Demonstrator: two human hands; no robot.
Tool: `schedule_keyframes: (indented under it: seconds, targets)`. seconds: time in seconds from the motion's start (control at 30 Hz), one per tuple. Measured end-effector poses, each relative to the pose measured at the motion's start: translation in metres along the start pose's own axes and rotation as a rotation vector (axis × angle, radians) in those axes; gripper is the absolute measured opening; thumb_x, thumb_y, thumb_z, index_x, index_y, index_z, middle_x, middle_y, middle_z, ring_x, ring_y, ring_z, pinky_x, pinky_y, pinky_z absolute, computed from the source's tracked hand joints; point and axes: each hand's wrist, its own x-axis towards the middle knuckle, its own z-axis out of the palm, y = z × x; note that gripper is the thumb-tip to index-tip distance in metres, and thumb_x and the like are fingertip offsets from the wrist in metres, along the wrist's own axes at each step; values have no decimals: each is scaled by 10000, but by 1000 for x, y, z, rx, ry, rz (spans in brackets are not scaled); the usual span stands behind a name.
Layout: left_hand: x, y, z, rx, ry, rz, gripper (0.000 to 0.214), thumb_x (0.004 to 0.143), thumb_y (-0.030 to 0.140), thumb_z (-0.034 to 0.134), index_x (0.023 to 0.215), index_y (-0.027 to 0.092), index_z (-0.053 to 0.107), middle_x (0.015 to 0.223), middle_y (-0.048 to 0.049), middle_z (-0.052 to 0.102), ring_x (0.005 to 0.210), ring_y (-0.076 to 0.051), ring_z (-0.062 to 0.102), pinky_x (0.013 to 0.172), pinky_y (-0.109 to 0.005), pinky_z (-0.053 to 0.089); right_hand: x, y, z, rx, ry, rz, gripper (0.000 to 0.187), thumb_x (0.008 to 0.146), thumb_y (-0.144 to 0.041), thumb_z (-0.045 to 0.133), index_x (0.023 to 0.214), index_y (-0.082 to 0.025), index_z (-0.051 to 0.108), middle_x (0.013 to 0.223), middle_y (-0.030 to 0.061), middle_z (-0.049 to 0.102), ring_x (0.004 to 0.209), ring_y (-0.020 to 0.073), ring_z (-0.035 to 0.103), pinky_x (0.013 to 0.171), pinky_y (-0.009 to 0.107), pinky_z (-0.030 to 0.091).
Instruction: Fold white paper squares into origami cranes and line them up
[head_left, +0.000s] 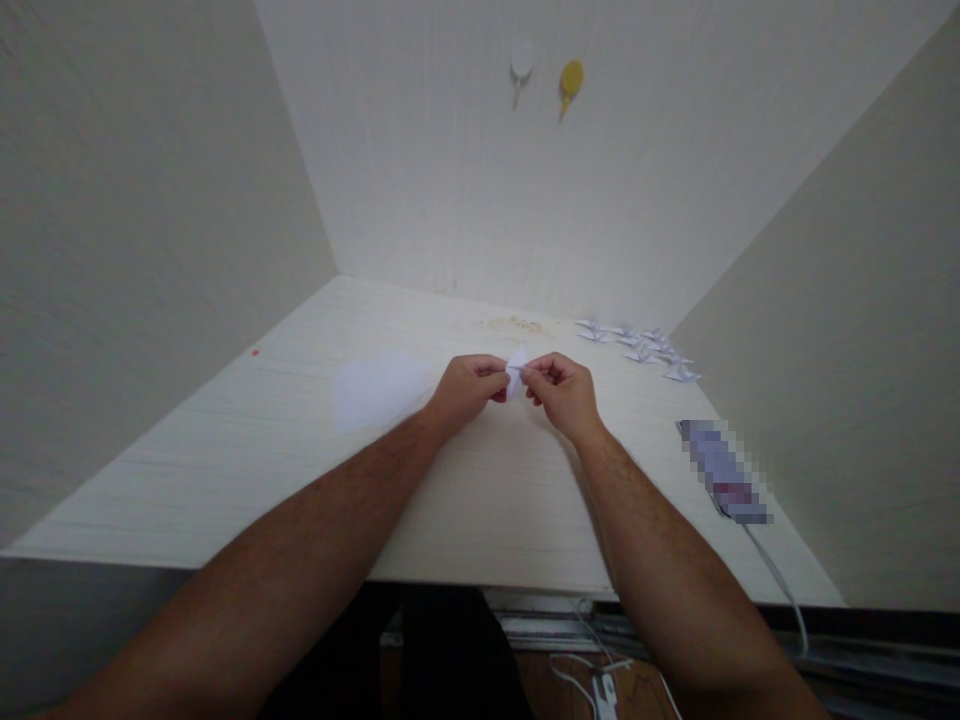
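Observation:
A small folded piece of white paper [515, 372] is held up between both hands, above the middle of the pale desk [495, 500]. My left hand [474, 388] pinches its left side between thumb and fingers. From the other side, my right hand [561, 390] grips it with thumb and forefinger, the remaining fingers curled in. White sheets of paper [379, 388] lie flat to the left of my left hand. Several folded white paper cranes [641, 348] sit in a cluster at the back right of the desk. The fingers hide part of the folded paper.
A phone-like device [724, 472], its screen blurred out, lies at the right with a white cable [780, 580] running over the front edge. Walls close in the desk on three sides. A white hook [521, 65] and a yellow hook [571, 78] are on the back wall.

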Motion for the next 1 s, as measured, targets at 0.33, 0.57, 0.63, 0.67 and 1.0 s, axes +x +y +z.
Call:
schedule_keyframes:
  seconds: [0.33,0.57,0.63,0.67,1.0]
  targets:
    - [0,0,1,-10,-39,12,165,685,295,674,731,138,657,700,-25,668,584,-109,599,510,-220,518,-1,8,1,3,18,-65,161,814,-370,608,841,-225,544,547,-60,581,462,105,565,450,210,420]
    - [0,0,2,-148,-23,-36,183,668,263,700,761,145,597,733,-42,687,620,-150,664,506,-242,535,-2,8,1,-146,25,-183,178,779,-242,596,940,-211,667,817,18,697,595,114,609,541,242,461]
    - [0,0,3,-178,-16,-32,181,665,252,708,743,140,589,715,-33,677,615,-139,660,563,-265,560,-2,7,1,-196,11,-208,164,766,-227,607,910,-206,681,852,26,705,614,114,599,553,244,457]
    - [0,0,3,-192,-11,-31,183,664,248,714,736,138,586,701,-27,671,612,-130,654,593,-276,570,-2,6,1,-214,2,-211,148,764,-228,613,891,-205,686,841,26,706,619,117,595,556,245,456]
    - [-2,4,2,-230,-12,-82,368,662,413,787,704,139,545,735,-41,664,626,-128,634,583,-294,575,-4,9,2,-280,-2,-268,132,754,-285,684,864,-216,667,839,25,684,598,111,557,577,260,462]
